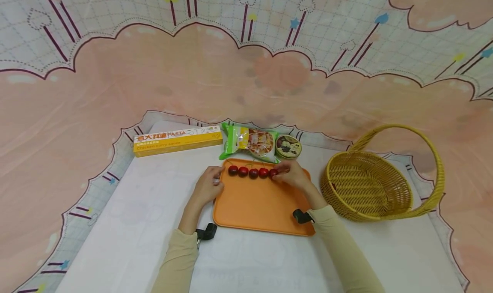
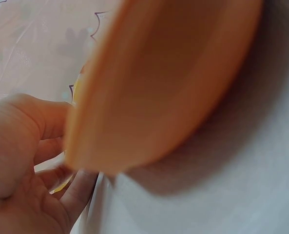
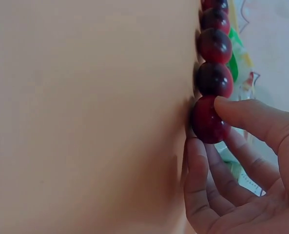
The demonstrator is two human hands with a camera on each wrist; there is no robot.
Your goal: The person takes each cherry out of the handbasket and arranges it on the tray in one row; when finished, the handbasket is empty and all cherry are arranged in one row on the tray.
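Observation:
An orange tray (image 1: 254, 203) lies on the white table, with a row of dark red cherries (image 1: 243, 171) along its far side. My right hand (image 1: 292, 174) pinches the cherry (image 3: 207, 119) at the right end, thumb on one side and fingertips on the other; this cherry sits right up against its neighbour in the right wrist view. At the tray's left side, near the far corner, my left hand (image 1: 208, 186) touches the edge with loosely bent fingers (image 2: 54, 119). The tray's wall fills much of the left wrist view, blurred.
Behind the tray stand a yellow pasta box (image 1: 177, 142), a green food packet (image 1: 250, 142) and a round tin (image 1: 288, 147). To the right is a wicker basket (image 1: 362, 216) with a tall handle. A patterned cloth (image 1: 173, 79) hangs behind the table.

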